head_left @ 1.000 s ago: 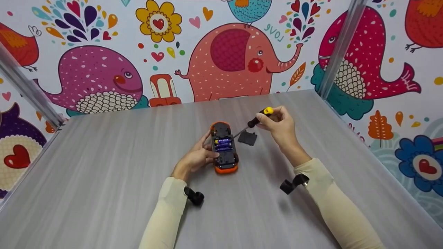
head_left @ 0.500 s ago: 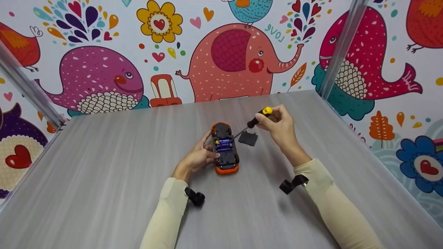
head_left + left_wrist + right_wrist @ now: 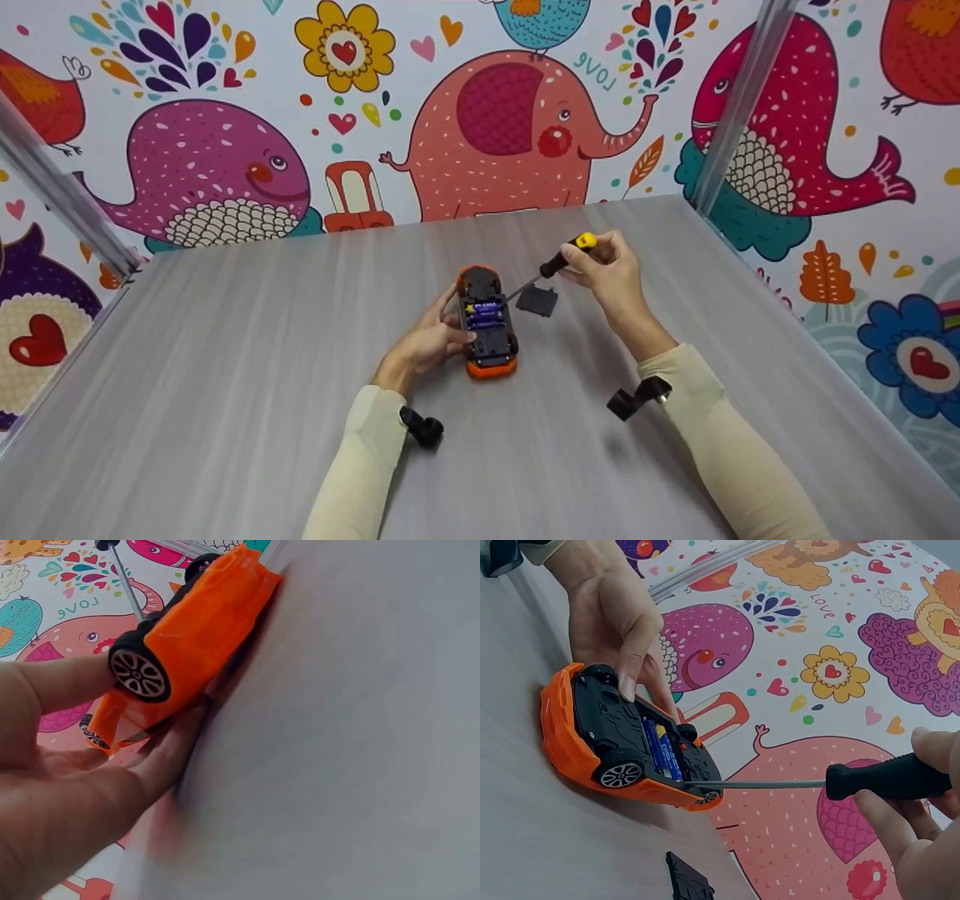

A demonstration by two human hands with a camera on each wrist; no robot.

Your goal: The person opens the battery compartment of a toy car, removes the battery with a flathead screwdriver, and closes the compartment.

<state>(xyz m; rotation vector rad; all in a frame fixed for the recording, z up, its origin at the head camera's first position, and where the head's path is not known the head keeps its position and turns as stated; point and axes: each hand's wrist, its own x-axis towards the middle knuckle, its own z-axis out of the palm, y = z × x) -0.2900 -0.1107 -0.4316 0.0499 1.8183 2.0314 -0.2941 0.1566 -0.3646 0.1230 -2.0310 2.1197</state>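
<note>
An orange toy car [image 3: 493, 346] lies upside down with its black underside facing up. My left hand [image 3: 426, 341] grips it from the left, thumb on the underside and fingers beneath the body, as the left wrist view also shows. Purple-blue batteries [image 3: 486, 315] sit in the uncovered compartment mid-chassis. My right hand [image 3: 611, 274] holds a screwdriver [image 3: 555, 265] by its black and yellow handle. In the right wrist view the metal shaft [image 3: 772, 784] slants to the compartment's edge, its tip right at the end of the batteries [image 3: 662, 750].
A black battery cover [image 3: 537, 300] lies on the grey table [image 3: 262, 375], just right of the car. Behind the table stands a wall [image 3: 262, 45] printed with cartoon animals. Each sleeve carries a small black wrist camera [image 3: 424, 427].
My right hand and the screwdriver have shifted slightly to the right, drawing the tip back a little towards the car's edge. The left hand, car and cover stay in place.
</note>
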